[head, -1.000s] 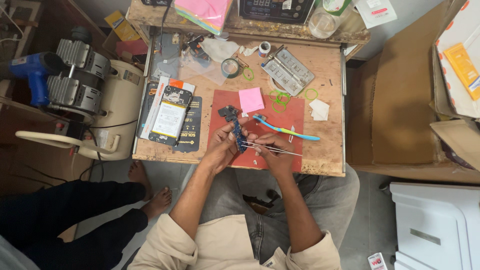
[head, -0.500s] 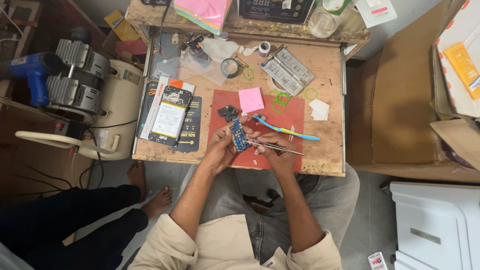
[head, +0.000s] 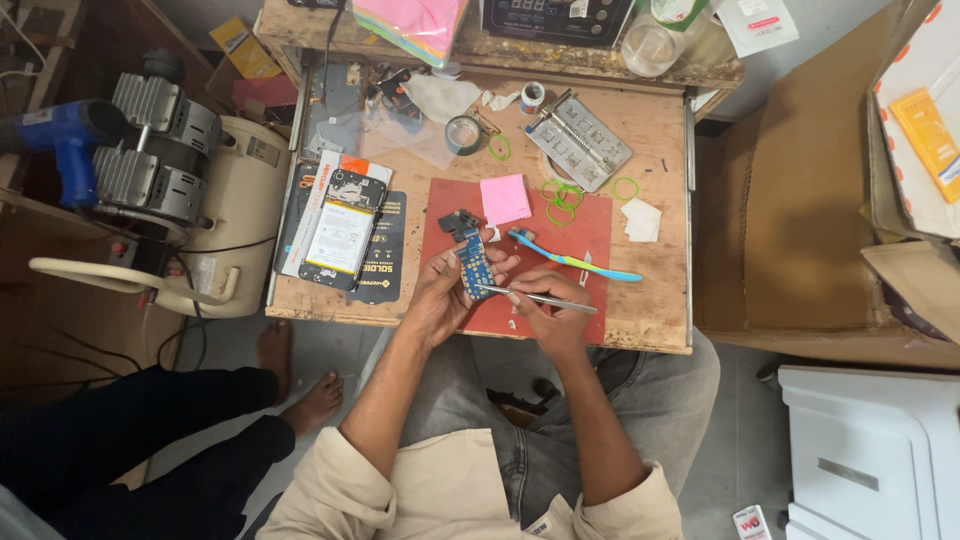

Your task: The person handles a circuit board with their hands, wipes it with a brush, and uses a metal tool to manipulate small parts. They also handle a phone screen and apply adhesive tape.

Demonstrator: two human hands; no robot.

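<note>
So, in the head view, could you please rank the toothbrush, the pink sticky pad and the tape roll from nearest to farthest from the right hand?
1. Toothbrush: on the red mat, just above the right hand.
2. Pink sticky pad: farther up, at the mat's top edge.
3. Tape roll: farthest, on the bare wood toward the table's back, up and left.

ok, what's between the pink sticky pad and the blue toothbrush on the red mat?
Head view: only bare red mat lies between the pink sticky pad and the blue toothbrush; nothing sits in that stretch.
</note>
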